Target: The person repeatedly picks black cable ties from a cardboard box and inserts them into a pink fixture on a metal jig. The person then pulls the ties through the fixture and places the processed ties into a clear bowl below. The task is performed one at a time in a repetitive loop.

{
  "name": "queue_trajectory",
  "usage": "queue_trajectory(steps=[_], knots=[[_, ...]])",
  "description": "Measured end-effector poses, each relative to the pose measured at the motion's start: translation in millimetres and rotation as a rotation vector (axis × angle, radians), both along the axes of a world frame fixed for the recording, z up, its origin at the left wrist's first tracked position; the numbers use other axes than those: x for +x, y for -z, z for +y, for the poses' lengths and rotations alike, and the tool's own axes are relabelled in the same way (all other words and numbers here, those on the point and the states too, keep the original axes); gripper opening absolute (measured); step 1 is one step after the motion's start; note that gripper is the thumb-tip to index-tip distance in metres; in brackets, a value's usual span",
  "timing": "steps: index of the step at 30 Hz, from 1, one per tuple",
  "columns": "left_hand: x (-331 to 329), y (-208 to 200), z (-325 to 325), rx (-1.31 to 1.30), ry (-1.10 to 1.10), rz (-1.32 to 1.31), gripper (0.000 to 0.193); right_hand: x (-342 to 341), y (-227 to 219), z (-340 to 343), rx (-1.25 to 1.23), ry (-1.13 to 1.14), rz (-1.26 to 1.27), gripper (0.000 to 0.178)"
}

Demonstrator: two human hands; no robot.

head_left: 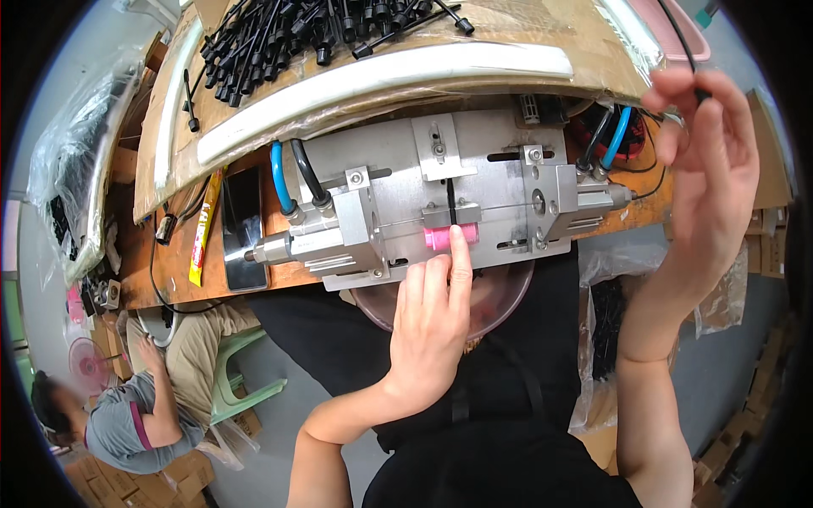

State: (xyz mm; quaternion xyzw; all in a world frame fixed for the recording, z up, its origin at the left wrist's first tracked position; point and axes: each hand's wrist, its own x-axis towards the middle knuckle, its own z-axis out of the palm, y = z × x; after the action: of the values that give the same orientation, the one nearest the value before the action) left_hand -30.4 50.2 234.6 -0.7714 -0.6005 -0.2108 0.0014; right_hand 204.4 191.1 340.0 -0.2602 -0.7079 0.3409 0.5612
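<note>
A brown cardboard sheet (517, 30) spans the far side of my bench, bearing a heap of thin black plastic rods with thick ends (296, 34) and, along its near edge, a long white foam strip (381, 87). To my left lie a yellow-and-red slim packet (205, 233) and a black rectangular phone (244, 216). Beyond them, a seated person in a grey shirt (140, 427) is by a light-green plastic stool (246, 406). Blue and black tubes meet the silver metal fixture (398, 182) at both ends, and a translucent round bowl (504, 309) sits partly beneath its near edge.

At the fixture's middle, a narrow black strip (451, 196) runs straight toward me, across a small metal block and onto a bright pink block (435, 239). My fingertip hides its near end.

My left hand (430, 326) presses there with the index finger outstretched, the others bent; I cannot tell whether they hold anything. My right hand (720, 161), raised at the right, pinches a slim black rod (682, 38) narrowly between thumb and fingers.
</note>
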Motion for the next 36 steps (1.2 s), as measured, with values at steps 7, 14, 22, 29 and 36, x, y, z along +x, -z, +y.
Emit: queue_trajectory(steps=[7,14,22,29,36], knots=[[-18.3,-21.0,2.3,-0.084,0.037,-0.118,0.064,-63.5,66.8,-84.9,0.031,0.091,-0.263,0.038],[-86.1,-84.2,136.1,0.492,0.114,-0.069,0.015,-95.6,120.9,-111.0,0.101,0.089,-0.481,0.068],[-95.7,-101.6,160.2,0.025,0.217,-0.286,0.013,-98.5,119.3,-104.9,0.069,0.069,-0.587,0.062],[-106.9,-110.2,156.3,-0.133,0.195,-0.326,0.014,-98.9,13.0,13.9,0.574,0.310,-0.623,0.019],[-110.7,-119.7,158.4,-0.200,0.268,-0.349,0.014,-122.1,-40.3,173.3,0.492,-0.042,-1.056,0.022]])
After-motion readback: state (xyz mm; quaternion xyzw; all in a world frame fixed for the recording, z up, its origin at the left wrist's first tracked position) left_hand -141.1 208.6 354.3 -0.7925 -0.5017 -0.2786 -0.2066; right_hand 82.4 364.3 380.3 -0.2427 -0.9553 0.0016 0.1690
